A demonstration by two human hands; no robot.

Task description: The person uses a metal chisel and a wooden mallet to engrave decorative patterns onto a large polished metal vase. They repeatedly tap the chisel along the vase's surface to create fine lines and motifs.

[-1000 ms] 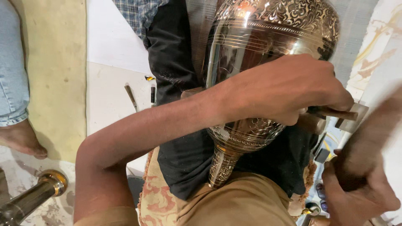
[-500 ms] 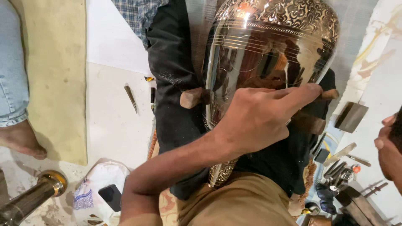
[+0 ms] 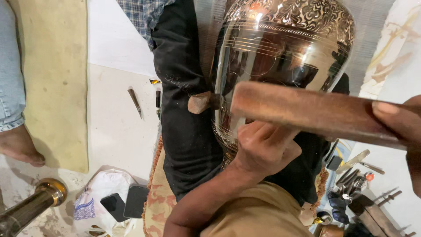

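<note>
A large polished metal vase (image 3: pixel 280 66), engraved with scrollwork at its shoulder and fine lines around its belly, is laid across a black cloth (image 3: pixel 184 131) on the lap, filling the upper middle of the view. Its narrow foot end is pointed toward the body, and the left hand (image 3: pixel 263 149) is pressed against this lower part, just below the belly. The fingers are curled closed (what lies inside them cannot be told, since only the back of the hand is shown). A short wooden block (image 3: pixel 199 103) is seen touching the vase's left flank, just above and left of that hand.

A long wooden handle (image 3: pixel 307 112) is held across the front of the vase, directly above the left hand and blurred. It is clasped at its far end by the right hand (image 3: pixel 405 131), whose thumb and fingers are wrapped around it at the right edge of the view.

On the pale floor to the left, 2 small chisels (image 3: pixel 135 102) are lain well apart from the vase. Below them, 2 dark phones (image 3: pixel 126 202) are rested on a white bag (image 3: pixel 98 193). A cluster of small tools (image 3: pixel 351 184) is gathered at the lower right.
</note>
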